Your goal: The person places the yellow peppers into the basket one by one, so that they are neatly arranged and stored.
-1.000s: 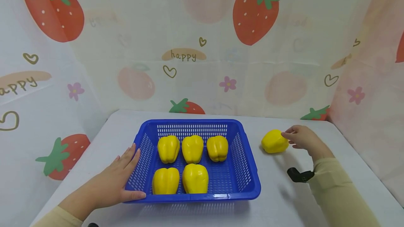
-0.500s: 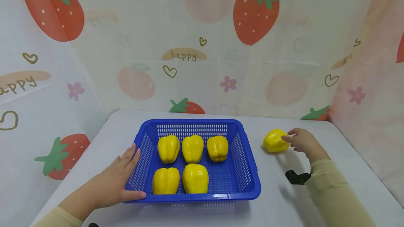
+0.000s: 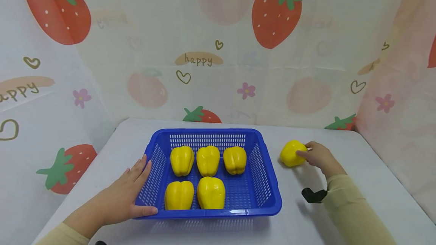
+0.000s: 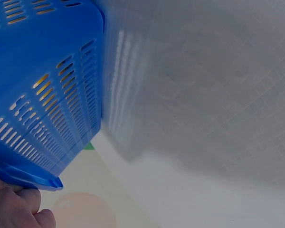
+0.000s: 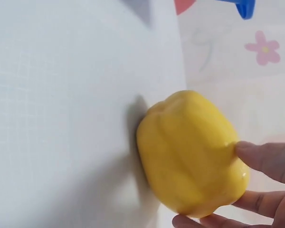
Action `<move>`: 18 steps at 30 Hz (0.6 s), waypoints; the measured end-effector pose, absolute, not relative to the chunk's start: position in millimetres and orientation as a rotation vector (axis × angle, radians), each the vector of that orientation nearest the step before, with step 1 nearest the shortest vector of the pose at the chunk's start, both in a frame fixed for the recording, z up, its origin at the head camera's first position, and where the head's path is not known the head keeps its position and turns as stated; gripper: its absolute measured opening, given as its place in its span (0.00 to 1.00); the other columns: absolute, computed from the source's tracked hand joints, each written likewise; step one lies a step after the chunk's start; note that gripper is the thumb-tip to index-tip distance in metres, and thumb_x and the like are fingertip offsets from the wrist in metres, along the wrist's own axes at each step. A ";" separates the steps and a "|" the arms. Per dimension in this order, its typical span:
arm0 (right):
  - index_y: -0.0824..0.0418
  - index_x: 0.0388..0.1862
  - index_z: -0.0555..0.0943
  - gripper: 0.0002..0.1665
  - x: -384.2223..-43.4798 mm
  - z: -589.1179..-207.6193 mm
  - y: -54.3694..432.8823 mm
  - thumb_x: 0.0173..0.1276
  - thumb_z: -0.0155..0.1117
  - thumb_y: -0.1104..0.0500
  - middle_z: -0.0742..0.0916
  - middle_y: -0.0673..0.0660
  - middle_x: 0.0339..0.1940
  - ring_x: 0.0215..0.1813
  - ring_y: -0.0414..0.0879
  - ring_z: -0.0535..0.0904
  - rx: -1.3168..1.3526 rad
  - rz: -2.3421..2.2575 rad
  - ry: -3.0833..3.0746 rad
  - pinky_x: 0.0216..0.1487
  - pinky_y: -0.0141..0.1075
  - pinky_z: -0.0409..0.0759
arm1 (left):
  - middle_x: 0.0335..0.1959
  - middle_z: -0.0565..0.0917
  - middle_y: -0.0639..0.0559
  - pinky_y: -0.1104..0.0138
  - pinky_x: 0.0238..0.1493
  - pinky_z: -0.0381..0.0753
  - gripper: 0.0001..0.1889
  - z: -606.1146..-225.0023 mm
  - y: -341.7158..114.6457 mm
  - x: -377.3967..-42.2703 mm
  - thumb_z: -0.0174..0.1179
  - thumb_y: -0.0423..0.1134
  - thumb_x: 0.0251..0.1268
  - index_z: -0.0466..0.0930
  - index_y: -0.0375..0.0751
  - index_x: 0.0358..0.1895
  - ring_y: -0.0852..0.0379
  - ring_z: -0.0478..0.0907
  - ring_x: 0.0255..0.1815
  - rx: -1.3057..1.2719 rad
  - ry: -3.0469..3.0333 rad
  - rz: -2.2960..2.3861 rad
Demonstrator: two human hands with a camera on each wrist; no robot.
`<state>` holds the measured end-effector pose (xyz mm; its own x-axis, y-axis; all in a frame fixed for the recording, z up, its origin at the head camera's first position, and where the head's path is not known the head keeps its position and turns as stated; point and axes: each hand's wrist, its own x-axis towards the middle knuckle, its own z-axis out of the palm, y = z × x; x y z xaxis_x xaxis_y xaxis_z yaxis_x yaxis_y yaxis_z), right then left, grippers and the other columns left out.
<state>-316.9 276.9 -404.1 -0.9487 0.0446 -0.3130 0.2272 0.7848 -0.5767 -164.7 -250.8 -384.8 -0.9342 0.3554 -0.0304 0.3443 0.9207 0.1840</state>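
A yellow bell pepper (image 3: 292, 154) is on the white table to the right of the blue basket (image 3: 250, 211). My right hand (image 3: 321, 157) pinches its right side. Up close in the right wrist view, the thumb presses one face of the pepper (image 5: 190, 156) while fingers reach round its lower edge. Beside the basket's left end, my left hand (image 3: 119, 199) rests on the rim with fairly straight fingers, the thumb lying over the front corner. Several similar yellow peppers (image 3: 208, 161) stand in the basket, three at the back and two in front.
The white tabletop (image 3: 299, 222) carries the basket. Cloth with printed strawberries (image 3: 276, 14) hangs behind and on both sides. A black wrist device (image 3: 314, 196) sits below the right sleeve. The basket's slotted side (image 4: 52, 99) fills the left wrist view's left part.
My right hand has shifted left and nearer, closing its thumb and fingers on the pepper. The pepper has turned and moved slightly left. The left hand and the basket stay still.
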 end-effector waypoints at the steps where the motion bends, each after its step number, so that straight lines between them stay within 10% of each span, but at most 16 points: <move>1: 0.72 0.63 0.60 0.41 -317.2 -405.1 275.4 0.64 0.56 0.43 0.70 0.73 0.57 0.46 0.58 0.77 0.200 -0.929 2.694 0.45 0.51 0.77 | 0.73 0.41 0.40 0.43 0.65 0.49 0.62 -384.8 -251.0 -164.7 0.48 0.78 0.39 0.43 0.37 0.72 0.41 0.43 0.72 0.551 3.017 0.272; 18: 0.70 0.65 0.58 0.47 -321.4 -412.1 253.8 0.61 0.57 0.37 0.70 0.71 0.59 0.53 0.62 0.70 0.160 -0.930 2.679 0.53 0.57 0.70 | 0.73 0.40 0.40 0.44 0.65 0.49 0.62 -383.8 -250.1 -164.5 0.48 0.78 0.39 0.42 0.38 0.72 0.41 0.43 0.72 0.524 3.003 0.287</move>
<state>-321.4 253.8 -412.1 -0.9488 0.0065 -0.3159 0.2009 0.7841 -0.5872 -164.5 -250.1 -383.8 -0.9382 0.3429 -0.0461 0.3279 0.9239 0.1972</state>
